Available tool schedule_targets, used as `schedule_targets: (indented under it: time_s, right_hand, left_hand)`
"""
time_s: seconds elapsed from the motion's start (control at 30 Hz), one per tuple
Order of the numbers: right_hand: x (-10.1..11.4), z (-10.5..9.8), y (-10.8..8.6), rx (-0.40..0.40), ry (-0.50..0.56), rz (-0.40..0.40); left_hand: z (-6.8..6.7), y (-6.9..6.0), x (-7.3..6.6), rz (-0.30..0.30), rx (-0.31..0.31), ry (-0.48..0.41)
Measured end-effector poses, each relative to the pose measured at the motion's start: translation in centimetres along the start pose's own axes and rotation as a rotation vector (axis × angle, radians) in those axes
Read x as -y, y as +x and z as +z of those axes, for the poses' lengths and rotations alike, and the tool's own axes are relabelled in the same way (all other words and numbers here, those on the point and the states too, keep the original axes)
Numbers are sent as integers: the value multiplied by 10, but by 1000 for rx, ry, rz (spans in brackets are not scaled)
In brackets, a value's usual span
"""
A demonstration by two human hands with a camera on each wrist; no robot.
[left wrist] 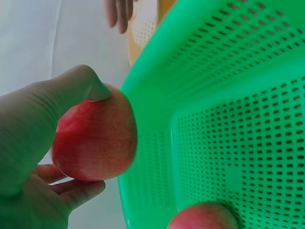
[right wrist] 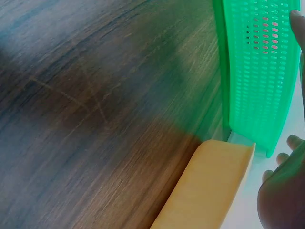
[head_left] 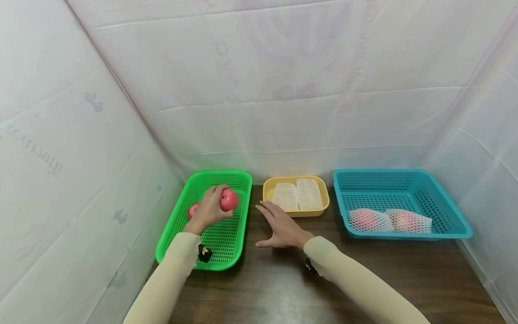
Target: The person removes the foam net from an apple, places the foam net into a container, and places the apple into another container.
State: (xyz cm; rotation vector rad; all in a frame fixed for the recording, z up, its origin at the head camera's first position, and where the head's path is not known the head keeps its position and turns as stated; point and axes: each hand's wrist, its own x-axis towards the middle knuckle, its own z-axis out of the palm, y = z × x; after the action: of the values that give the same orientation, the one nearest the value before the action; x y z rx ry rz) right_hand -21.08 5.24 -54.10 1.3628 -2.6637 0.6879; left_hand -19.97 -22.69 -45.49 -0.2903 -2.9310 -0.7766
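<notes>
My left hand [head_left: 208,209] holds a red apple [head_left: 229,200] above the green basket [head_left: 220,265]. In the left wrist view, the thumb lies over the top of that apple [left wrist: 95,138] and the fingers curl beneath it. A second apple [head_left: 193,210] lies in the basket, partly hidden by the hand. My right hand [head_left: 281,228] hovers empty with fingers spread, between the green basket and a small yellow tray [head_left: 297,214]. Two white foam net sleeves [head_left: 309,194] lie side by side in this tray. Part of the right hand [right wrist: 283,193] shows at the right wrist view's edge.
At the right stands a blue basket [head_left: 445,235] with two apples in foam nets, one on the left [head_left: 363,220] and one on the right [head_left: 406,221]. All containers rest on a dark wooden table [head_left: 279,288]. Pale sheeting [head_left: 291,126] encloses the back and sides.
</notes>
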Motion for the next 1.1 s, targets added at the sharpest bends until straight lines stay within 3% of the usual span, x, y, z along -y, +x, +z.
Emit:
schedule_targets:
  time_s: [0.53, 1.1]
  right_hand:
    - [12, 2, 16, 51, 7, 1]
    - [24, 8, 29, 104, -10, 1]
  left_hand:
    - [-2, -6, 20, -89, 9, 56]
    - [1, -12, 32, -87, 20, 57]
